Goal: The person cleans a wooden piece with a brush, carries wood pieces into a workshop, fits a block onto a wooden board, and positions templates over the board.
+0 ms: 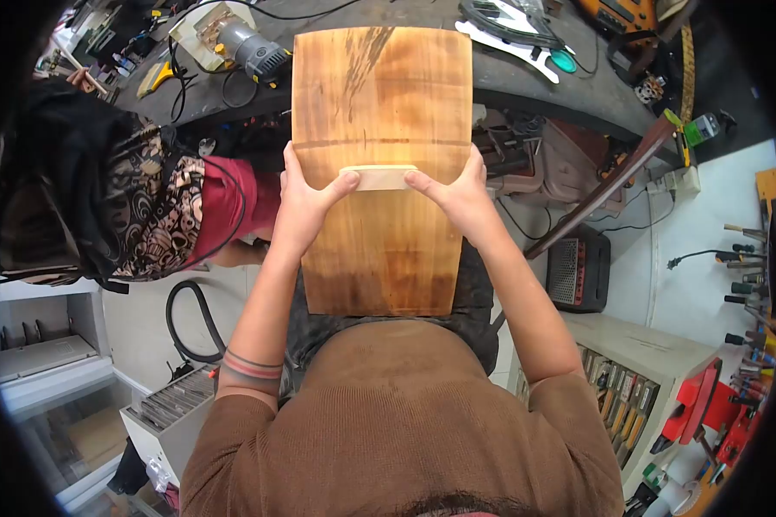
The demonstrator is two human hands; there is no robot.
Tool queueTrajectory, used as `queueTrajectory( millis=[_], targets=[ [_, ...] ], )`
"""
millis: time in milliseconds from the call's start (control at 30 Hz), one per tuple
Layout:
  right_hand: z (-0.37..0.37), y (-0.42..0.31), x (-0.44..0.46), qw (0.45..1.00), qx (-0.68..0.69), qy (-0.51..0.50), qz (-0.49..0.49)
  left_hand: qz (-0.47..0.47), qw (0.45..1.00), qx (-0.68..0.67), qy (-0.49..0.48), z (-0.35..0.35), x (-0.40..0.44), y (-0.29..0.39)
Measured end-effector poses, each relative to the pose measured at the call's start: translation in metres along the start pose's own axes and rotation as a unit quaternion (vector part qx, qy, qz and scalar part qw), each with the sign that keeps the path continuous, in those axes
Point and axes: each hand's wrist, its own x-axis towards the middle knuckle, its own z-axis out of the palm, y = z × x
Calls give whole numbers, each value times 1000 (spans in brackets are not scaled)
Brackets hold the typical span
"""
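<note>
A wide wooden board (384, 95), honey-brown with dark streaks near its far end, reaches from my lap up over the workbench edge. Across its middle lies a short pale wood block (381, 178). My left hand (306, 191) grips the board's left edge, its thumb pressed on the block's left end. On the opposite edge my right hand (459, 191) holds the board the same way, thumb on the block's right end. The fingers of both hands are partly hidden behind the board's edges.
On the dark workbench (336, 19) lie a grey power tool (254, 50) at left and a white flat piece (513, 47) at right. Another person (138, 189) is close on the left. An amplifier (578, 269) and a cabinet (647, 345) stand at right.
</note>
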Motion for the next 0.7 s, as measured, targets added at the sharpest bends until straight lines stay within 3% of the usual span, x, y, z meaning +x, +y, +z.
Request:
queueTrajectory(
  millis=[33, 67, 133, 200, 233, 267, 300, 400, 433, 500, 533, 567, 633, 700],
  targets=[
    [3, 1, -1, 999, -34, 22, -12, -2, 1000, 25, 11, 2, 2, 0],
    [5, 1, -5, 996, -68, 44, -25, 54, 986, 148, 53, 1, -3, 4],
    [4, -8, -17, 977, -176, 86, -78, 166, 900, 380, 134, -7, -14, 35],
    [-1, -33, -32, 928, -319, 114, -153, 92, 959, 262, 48, -13, -8, 38],
    [-1, -38, -33, 966, -238, 32, -95, 51, 978, 201, 5, -14, -6, 36],
    [0, -43, -33, 986, -152, -49, -35, -43, 997, -9, -60, -9, -2, 32],
    [3, -45, -32, 989, -65, -128, 24, -75, 992, -53, -90, -6, -3, 31],
    [18, -22, -42, 994, -6, -57, -95, -135, 964, -181, -141, -1, -9, 31],
    [20, -17, -48, 990, 16, -43, -131, -91, 965, -208, -128, 0, -15, 30],
    [26, 5, -57, 988, 88, -43, -116, -1, 961, -259, -99, 4, -28, 28],
    [26, 13, -60, 986, 123, -43, -107, 0, 958, -259, -119, -1, -32, 24],
    [24, 17, -58, 981, 70, -20, -181, 118, 979, -126, -110, -6, -29, 18],
    [18, 11, -43, 944, -37, 27, -326, 342, 924, 149, -86, -15, -18, 9],
    [17, 11, -23, 919, -110, 21, -378, 316, 940, 100, -77, -9, -12, 0]
  ],
)
